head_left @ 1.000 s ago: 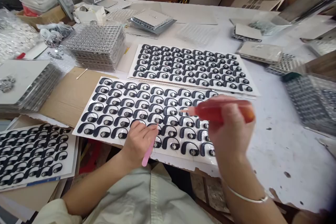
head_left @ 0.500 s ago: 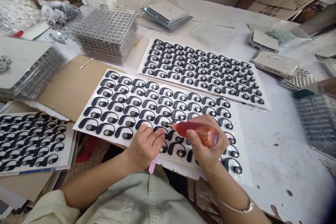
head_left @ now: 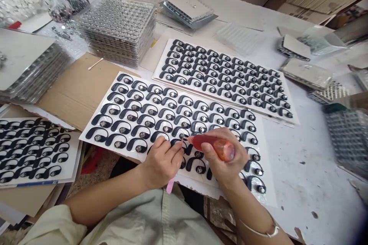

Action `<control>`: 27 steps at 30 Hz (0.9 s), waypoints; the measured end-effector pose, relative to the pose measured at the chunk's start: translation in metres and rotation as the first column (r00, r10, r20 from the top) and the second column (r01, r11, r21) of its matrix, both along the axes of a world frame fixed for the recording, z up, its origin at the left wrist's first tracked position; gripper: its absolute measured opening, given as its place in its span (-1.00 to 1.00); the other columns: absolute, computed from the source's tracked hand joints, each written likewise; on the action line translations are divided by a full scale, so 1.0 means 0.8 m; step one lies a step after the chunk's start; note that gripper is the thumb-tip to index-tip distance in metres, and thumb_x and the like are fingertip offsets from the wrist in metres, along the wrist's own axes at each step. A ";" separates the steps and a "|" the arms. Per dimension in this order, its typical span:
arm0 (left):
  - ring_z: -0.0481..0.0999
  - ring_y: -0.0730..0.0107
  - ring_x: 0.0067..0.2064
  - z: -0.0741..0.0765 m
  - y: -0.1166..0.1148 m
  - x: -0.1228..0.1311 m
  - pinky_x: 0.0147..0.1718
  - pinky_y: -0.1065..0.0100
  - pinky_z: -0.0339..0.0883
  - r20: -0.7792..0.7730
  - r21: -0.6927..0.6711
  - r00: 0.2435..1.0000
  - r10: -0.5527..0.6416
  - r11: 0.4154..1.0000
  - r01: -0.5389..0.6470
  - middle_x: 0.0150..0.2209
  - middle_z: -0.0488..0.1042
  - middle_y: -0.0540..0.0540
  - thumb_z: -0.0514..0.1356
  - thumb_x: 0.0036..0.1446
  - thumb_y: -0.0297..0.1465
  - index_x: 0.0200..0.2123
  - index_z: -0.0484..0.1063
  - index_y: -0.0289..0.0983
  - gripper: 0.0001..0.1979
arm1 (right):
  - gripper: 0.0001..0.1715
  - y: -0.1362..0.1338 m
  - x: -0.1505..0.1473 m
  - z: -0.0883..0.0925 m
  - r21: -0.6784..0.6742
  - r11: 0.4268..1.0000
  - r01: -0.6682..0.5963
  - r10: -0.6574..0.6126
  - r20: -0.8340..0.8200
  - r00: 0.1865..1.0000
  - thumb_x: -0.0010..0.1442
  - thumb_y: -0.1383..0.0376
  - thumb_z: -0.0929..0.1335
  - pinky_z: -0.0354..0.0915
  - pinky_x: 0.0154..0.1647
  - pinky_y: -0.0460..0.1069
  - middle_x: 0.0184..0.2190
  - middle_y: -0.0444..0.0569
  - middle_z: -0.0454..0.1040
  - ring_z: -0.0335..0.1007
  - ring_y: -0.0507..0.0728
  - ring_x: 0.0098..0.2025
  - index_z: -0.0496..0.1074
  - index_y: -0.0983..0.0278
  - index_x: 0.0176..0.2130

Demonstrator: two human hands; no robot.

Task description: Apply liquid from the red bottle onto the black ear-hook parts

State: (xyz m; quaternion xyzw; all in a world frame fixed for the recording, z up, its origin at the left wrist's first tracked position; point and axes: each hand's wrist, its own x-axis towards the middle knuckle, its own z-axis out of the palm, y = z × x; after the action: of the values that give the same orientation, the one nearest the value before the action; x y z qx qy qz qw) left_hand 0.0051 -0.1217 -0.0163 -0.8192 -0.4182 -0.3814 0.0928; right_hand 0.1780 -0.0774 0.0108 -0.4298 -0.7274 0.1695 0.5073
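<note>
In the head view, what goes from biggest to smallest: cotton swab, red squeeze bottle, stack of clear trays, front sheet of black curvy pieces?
1. Front sheet of black curvy pieces
2. Stack of clear trays
3. Red squeeze bottle
4. Cotton swab

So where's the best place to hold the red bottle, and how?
Probably round the thick middle of the red bottle, coming from the right and wrapping it as the right hand does. It's wide there, easy to get fingers around. The narrow tip points left, toward the left hand, so coming from the rounded end leaves that tip uncovered.
</note>
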 end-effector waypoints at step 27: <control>0.30 0.28 -0.29 0.004 -0.001 0.001 -0.21 0.18 0.19 0.077 -0.066 0.996 0.037 0.997 -0.032 -0.39 0.48 -0.08 0.13 0.16 -0.60 -0.37 0.47 -0.32 -0.85 | -0.82 -0.002 -0.003 0.002 0.073 0.996 0.049 -0.054 0.072 0.996 0.04 0.26 0.45 0.30 -0.46 0.04 -0.45 -0.08 0.47 0.37 0.11 -0.46 0.43 0.21 -0.29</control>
State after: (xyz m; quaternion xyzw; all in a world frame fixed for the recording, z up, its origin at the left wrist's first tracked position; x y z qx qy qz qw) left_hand 0.0059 -0.1225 -0.0134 -0.7988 -0.4478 -0.3978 0.0564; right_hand 0.1758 -0.0791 0.0125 -0.4361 -0.7401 0.1143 0.4991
